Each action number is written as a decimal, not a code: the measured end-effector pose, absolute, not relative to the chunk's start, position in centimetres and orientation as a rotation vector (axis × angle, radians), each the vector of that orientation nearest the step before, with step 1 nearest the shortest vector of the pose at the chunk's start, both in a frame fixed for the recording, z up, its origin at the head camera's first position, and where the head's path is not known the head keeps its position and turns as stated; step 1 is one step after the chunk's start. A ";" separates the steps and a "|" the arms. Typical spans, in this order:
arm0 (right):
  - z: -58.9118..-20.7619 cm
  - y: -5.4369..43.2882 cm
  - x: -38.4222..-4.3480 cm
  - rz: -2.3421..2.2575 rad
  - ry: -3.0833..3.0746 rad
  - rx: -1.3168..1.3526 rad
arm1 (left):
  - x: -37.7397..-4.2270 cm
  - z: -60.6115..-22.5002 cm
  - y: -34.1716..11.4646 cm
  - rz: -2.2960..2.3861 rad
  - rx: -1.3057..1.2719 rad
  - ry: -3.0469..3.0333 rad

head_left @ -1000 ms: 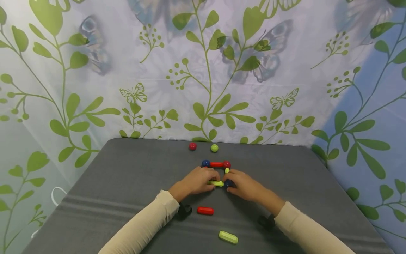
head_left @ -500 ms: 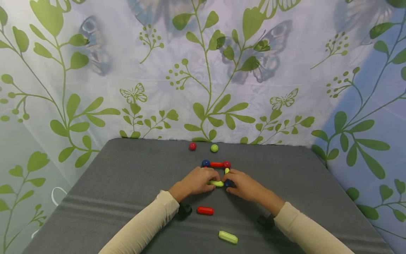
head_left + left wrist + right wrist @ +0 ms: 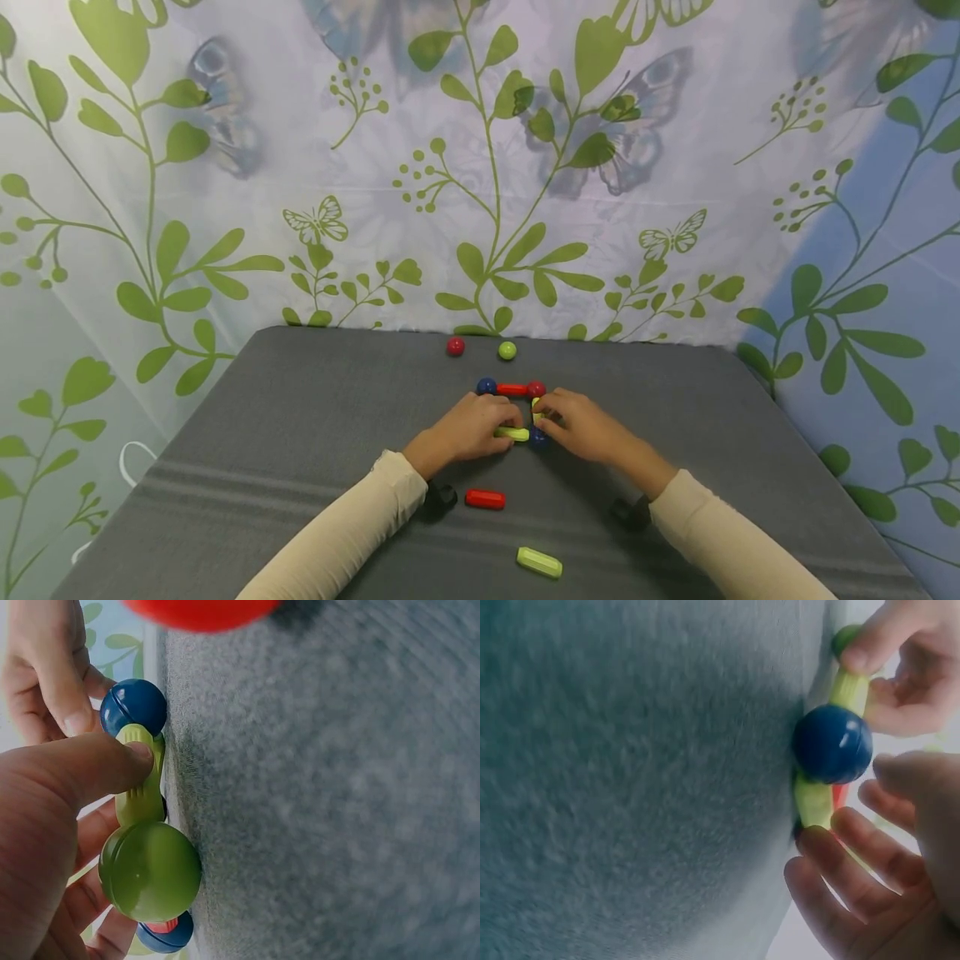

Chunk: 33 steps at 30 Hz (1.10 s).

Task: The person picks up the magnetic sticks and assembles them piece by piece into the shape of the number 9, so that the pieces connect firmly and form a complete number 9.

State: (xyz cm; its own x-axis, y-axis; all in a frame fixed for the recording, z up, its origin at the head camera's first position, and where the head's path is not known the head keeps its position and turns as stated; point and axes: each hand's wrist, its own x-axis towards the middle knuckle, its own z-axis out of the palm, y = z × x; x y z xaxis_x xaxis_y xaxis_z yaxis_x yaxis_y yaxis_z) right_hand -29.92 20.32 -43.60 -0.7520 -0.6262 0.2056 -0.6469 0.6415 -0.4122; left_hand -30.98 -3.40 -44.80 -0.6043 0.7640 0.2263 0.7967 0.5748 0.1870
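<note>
My left hand (image 3: 468, 427) pinches a yellow-green rod (image 3: 141, 804) between thumb and fingers. This rod joins a green ball (image 3: 150, 871) to a dark blue ball (image 3: 832, 744), low over the grey tabletop. From the blue ball a second yellow-green rod (image 3: 814, 801) runs to a red ball (image 3: 536, 389) at the back. My right hand (image 3: 581, 425) is beside that rod, its fingers spread and fingertips near or touching it; its thumb is apart from the blue ball. A red rod (image 3: 512, 389) links the red ball to another blue ball (image 3: 487, 386). My left hand covers the frame's left side in the head view.
Behind the frame, a loose red ball (image 3: 455, 346) and a loose green ball (image 3: 507, 350) sit near the table's far edge. Closer lie a loose red rod (image 3: 485, 499) and a yellow-green rod (image 3: 539, 562). A patterned curtain (image 3: 375, 183) hangs behind the grey table (image 3: 322, 400).
My right hand has let go of the near blue ball and shifted slightly away from me, uncovering it. My left hand still pinches its rod, almost unmoved.
</note>
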 end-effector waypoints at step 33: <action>-45.3 20.1 -32.4 0.437 -2.698 1.194 | -31.1 -44.9 -3.4 -0.418 -1.331 -2.670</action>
State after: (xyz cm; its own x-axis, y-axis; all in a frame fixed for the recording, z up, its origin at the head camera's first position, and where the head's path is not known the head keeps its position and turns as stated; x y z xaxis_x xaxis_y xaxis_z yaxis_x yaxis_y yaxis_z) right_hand -32.39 20.13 -45.29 -0.6692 -0.6962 0.2596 -0.7426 0.6391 -0.2003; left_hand -31.09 -3.39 -44.93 -0.6027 0.7622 0.2362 0.7979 0.5727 0.1881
